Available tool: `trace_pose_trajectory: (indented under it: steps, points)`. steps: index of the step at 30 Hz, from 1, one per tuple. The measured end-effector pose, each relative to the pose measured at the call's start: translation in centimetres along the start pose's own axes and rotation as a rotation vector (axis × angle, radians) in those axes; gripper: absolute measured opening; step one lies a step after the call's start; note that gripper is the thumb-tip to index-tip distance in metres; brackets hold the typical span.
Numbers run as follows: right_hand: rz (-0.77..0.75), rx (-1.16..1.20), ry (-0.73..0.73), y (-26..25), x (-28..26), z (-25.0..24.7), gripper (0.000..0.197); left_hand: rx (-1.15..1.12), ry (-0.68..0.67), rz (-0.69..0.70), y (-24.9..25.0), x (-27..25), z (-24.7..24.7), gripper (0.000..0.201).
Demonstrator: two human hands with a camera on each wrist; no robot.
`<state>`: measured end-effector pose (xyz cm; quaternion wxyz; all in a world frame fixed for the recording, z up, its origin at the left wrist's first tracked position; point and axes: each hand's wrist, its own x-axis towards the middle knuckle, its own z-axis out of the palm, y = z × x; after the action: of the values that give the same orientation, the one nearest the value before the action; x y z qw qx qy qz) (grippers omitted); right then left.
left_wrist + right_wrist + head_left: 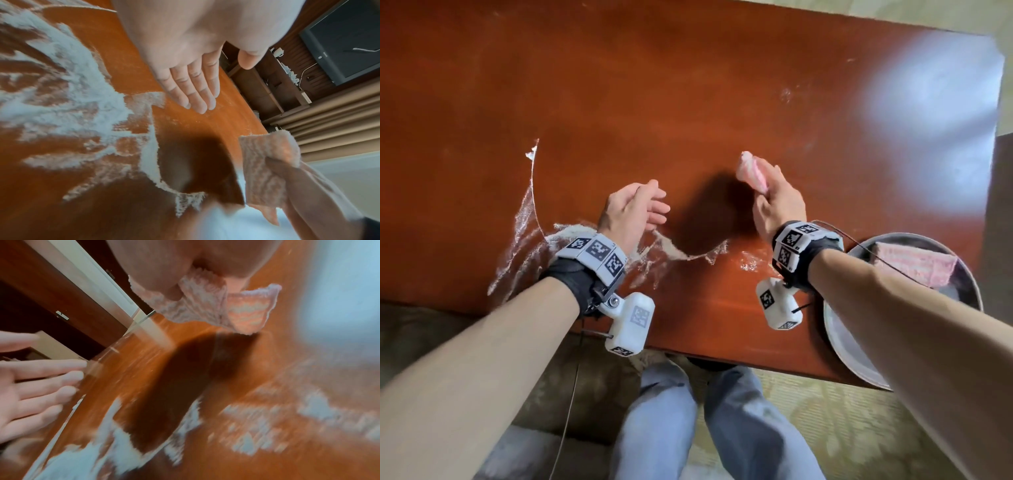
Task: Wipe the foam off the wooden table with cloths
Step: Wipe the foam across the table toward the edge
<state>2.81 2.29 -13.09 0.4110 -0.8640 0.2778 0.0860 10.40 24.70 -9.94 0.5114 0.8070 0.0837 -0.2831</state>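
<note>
White foam [524, 240] streaks the near left part of the reddish wooden table [688, 85]; it shows close up in the left wrist view as foam [68, 91] and blurred in the right wrist view as foam [308, 407]. My right hand [774, 202] grips a folded pink cloth [751, 171] above the table's middle; the same cloth [244, 311] hangs from my fingers, and the cloth [265, 168] also shows beside my left palm. My left hand [640, 209] hovers over the foam, fingers [195, 91] straight, holding nothing.
A round metal basin [859, 356] sits at the table's near right corner with another pink cloth [914, 263] in it. A faint foam smear [786, 94] lies at the far right. My knees are under the near edge. A television [349, 40] and curtains [339, 121] stand beyond.
</note>
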Motion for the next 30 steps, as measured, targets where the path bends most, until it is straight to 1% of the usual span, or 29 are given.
trace_pose_trajectory:
  steps: [2,4,5,7,9,10,13,17,22,26,28,30]
  points:
    - [0.02,-0.096,-0.076,2.0,1.5,-1.7,0.071,0.001,0.005,0.002,0.6,0.0,1.7,0.034]
    - [0.039,-0.178,-0.162,3.5,2.2,-2.3,0.069,0.003,0.001,0.004,0.9,-0.1,2.8,0.035]
    - [0.035,-0.209,-0.193,4.1,2.2,-2.4,0.067,0.009,-0.004,0.003,0.9,-0.2,3.2,0.036]
    - [-0.022,-0.253,-0.228,5.1,1.8,-1.9,0.06,0.028,-0.008,-0.005,0.7,-0.4,3.8,0.037]
    - [-0.089,-0.278,-0.228,5.6,0.7,-0.8,0.057,0.036,-0.007,-0.012,0.3,-0.6,4.1,0.037]
    - [-0.099,-0.293,-0.219,5.7,0.0,-0.1,0.059,0.032,-0.004,-0.019,0.1,-0.7,4.1,0.037]
    - [-0.093,-0.321,-0.221,5.3,-2.1,2.0,0.068,0.031,0.0,-0.057,-0.6,-1.0,3.8,0.036]
    - [-0.066,-0.324,-0.24,3.5,-4.9,5.5,0.068,0.033,-0.029,-0.042,-1.7,-1.5,2.4,0.034]
    - [0.009,-0.128,-0.268,-0.2,-8.0,10.6,0.07,0.035,-0.068,-0.041,-2.7,-1.9,-0.7,0.036]
    - [0.045,0.045,-0.224,-3.7,-9.2,14.4,0.065,0.047,-0.115,-0.026,-3.3,-2.3,-3.5,0.037]
    - [0.055,0.134,-0.222,-5.2,-9.5,15.6,0.062,0.068,-0.138,-0.009,-3.5,-2.3,-4.6,0.038]
    - [0.104,0.229,-0.186,-6.4,-9.7,15.9,0.062,0.087,-0.147,-0.002,-3.6,-2.2,-5.7,0.039]
